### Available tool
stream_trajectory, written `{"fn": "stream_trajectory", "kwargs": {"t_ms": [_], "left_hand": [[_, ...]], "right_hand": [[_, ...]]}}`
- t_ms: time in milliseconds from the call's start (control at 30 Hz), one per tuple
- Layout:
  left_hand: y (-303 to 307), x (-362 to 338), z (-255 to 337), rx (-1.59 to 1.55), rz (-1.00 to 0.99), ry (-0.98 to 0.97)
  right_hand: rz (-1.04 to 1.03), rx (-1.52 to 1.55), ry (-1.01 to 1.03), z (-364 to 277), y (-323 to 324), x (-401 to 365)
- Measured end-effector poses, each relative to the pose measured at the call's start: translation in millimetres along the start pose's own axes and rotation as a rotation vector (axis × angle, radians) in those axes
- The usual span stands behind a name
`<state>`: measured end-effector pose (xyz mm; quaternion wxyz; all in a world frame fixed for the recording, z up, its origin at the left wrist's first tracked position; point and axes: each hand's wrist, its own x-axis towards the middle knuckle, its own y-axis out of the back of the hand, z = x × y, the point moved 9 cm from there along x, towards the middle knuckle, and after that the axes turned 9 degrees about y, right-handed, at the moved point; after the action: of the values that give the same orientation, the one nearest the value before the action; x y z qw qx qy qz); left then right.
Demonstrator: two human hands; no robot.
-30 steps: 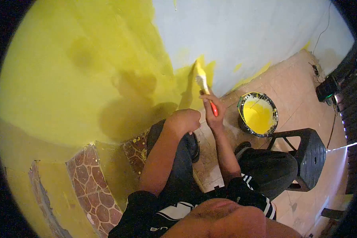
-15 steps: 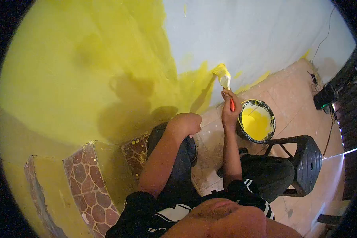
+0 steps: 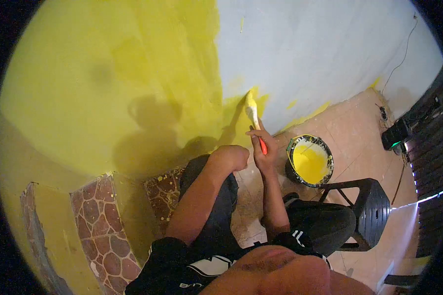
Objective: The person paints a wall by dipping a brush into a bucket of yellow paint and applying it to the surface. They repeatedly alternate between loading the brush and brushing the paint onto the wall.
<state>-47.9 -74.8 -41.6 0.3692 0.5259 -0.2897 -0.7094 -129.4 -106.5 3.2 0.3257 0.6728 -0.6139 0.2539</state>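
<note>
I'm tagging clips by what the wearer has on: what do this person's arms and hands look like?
Both arms are bare below short black sleeves. The left hand and right hand wear no gloves, and no watch, band or ring shows. The right sleeve has white stripes near its edge; the left sleeve looks plain black.
</note>
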Motion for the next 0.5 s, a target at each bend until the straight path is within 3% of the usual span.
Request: {"fn": "stream_trajectory", "kwargs": {"t_ms": [133,267,367,500], "left_hand": [[2.8,-3.1,1.6,0.016,-0.001,0.028],[8.3,-10.8,3.7,0.014,-0.012,0.042],[9.0,-13.1,3.3,0.027,-0.017,0.056],[0.1,-3.2,-5.1,-0.018,-0.048,0.058]], "right_hand": [[-0.145,0.265,-0.128,-2.8,-7.6,-4.8],[-0.182,0.307,-0.088,-7.5,-20.8,-6.8],[-0.051,0.38,-0.142,0.1,-11.7,-4.3],[0.129,0.212,-0.161,33.7,21.6,-1.2]]}}
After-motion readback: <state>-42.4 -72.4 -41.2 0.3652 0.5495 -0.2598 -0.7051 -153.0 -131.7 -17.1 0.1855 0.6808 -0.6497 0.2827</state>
